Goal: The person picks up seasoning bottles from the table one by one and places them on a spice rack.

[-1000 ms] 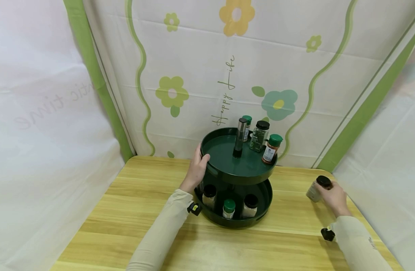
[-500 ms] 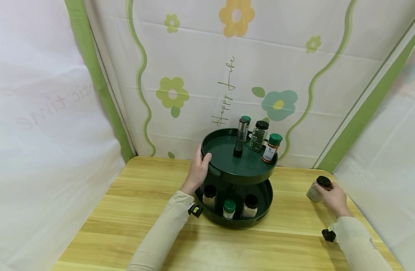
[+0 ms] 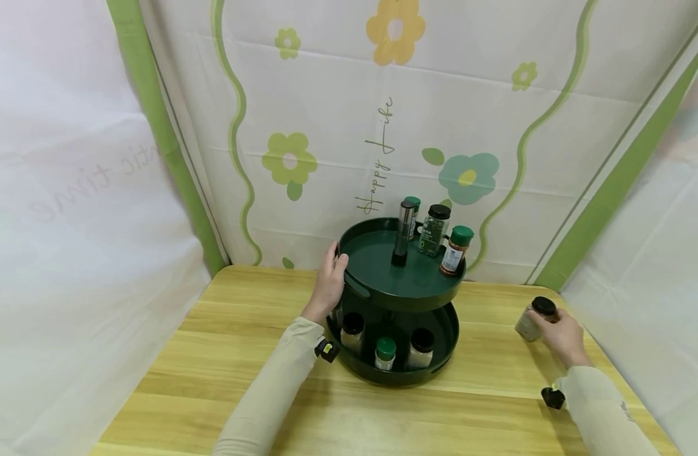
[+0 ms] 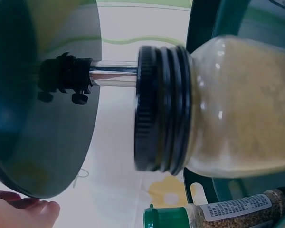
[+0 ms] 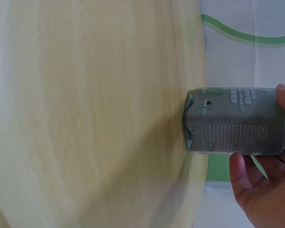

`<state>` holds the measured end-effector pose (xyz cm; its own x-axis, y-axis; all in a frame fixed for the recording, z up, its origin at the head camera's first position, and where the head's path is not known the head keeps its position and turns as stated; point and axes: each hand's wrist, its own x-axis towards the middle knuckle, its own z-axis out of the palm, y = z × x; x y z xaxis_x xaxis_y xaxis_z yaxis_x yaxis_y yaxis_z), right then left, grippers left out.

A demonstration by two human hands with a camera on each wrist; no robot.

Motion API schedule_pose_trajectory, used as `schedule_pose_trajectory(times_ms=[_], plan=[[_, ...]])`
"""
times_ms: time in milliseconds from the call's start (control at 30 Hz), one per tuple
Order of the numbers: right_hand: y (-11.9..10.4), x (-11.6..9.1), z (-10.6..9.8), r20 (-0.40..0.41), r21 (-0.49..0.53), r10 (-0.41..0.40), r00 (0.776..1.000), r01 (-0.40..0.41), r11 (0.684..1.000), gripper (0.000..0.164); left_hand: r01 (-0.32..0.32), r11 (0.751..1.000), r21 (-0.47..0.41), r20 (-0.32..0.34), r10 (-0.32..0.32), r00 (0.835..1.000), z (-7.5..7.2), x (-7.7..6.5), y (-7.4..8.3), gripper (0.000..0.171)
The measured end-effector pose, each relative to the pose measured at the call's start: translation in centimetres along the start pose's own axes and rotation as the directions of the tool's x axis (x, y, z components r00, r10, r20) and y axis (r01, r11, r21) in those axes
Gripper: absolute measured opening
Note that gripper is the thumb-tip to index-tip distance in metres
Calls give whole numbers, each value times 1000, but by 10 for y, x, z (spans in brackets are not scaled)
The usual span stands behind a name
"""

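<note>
In the head view my left hand (image 3: 328,285) touches the outer left wall of the upper tier of a dark green two-tier turntable (image 3: 377,278), thumb apart from the fingers. At the right, my right hand (image 3: 564,335) grips a clear spice jar (image 3: 528,324) with a black lid. The right wrist view shows "pepper" on the label of this upright spice jar (image 5: 237,121), pinched near its lid end; whether its base touches the table cannot be told. Close to the left wrist camera is a black-lidded jar of beige powder (image 4: 242,104).
On the upper tier stand a grinder-like clear tube (image 3: 403,234), a jar of green herbs (image 3: 434,234) and a green-capped red spice bottle (image 3: 454,256). The lower tier holds several jars, among them a green-capped bottle (image 3: 386,354). Beneath is a wooden table (image 3: 229,354); printed curtains surround it.
My left thumb has shifted slightly to the left at the upper tier's wall. My right hand and the pepper jar have stayed in place.
</note>
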<state>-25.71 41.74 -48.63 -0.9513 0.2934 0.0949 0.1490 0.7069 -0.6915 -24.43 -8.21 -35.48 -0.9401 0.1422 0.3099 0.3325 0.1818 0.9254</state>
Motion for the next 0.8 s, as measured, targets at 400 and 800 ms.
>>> schedule_pose_trajectory(times_ms=[400, 800], plan=[[-1, -3, 4, -45, -31, -31, 999, 30, 999, 80, 29, 1000, 1, 23, -29, 999, 3, 10, -18, 56], [-6, -8, 12, -70, -33, -78, 994, 76, 997, 72, -11, 1000, 22, -31, 11, 999, 9, 14, -39, 60]])
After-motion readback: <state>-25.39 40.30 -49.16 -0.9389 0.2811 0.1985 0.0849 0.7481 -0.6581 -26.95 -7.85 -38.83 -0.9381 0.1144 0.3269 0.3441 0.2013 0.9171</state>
